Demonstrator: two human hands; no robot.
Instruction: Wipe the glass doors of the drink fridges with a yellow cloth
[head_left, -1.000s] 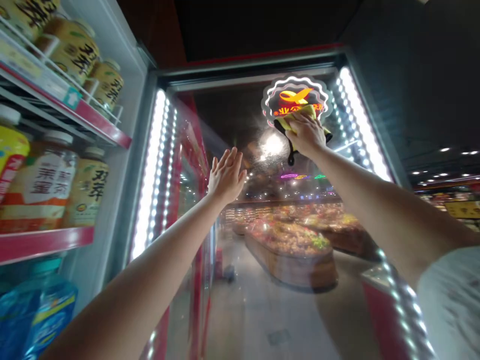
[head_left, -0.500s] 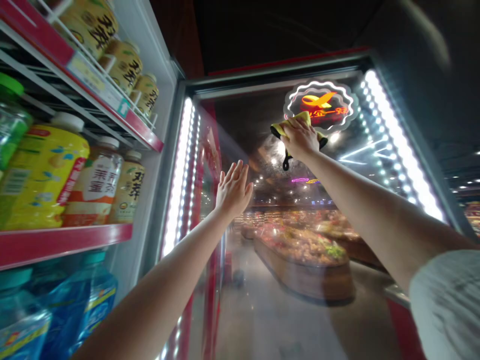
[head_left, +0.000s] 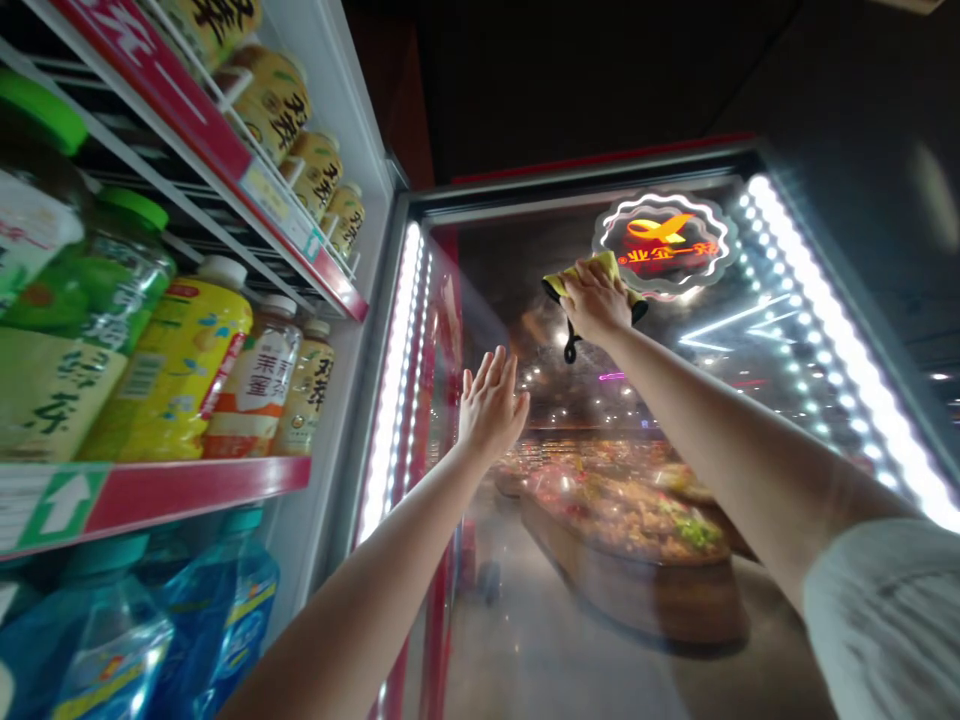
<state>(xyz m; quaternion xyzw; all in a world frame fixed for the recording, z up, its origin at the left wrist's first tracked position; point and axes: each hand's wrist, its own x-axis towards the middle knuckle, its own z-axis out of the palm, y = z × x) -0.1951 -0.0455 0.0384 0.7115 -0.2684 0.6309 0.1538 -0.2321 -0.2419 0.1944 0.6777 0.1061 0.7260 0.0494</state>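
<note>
My right hand [head_left: 598,302] presses a yellow cloth [head_left: 577,277] with a black edge and a hanging black loop against the glass door [head_left: 525,250]. Its fingers lie over the cloth, just left of and below a glowing round sign [head_left: 663,245]. Lower and to the left, my left hand [head_left: 491,405] is open, with its fingers stretched upward and the palm towards the glass; it holds nothing. Whether the whole palm touches the pane is hidden behind the hand.
Bright LED strips run down both sides of the door frame [head_left: 592,187]. At left, fridge shelves [head_left: 202,490] hold yellow drink bottles [head_left: 176,365], green-capped bottles and blue bottles [head_left: 244,590]. Through the glass a blurred produce stand [head_left: 645,590] shows.
The view has swung left and upward, bringing more of the shelves in. My right hand and the cloth have slid slightly left relative to the sign. My left hand stays put on the door.
</note>
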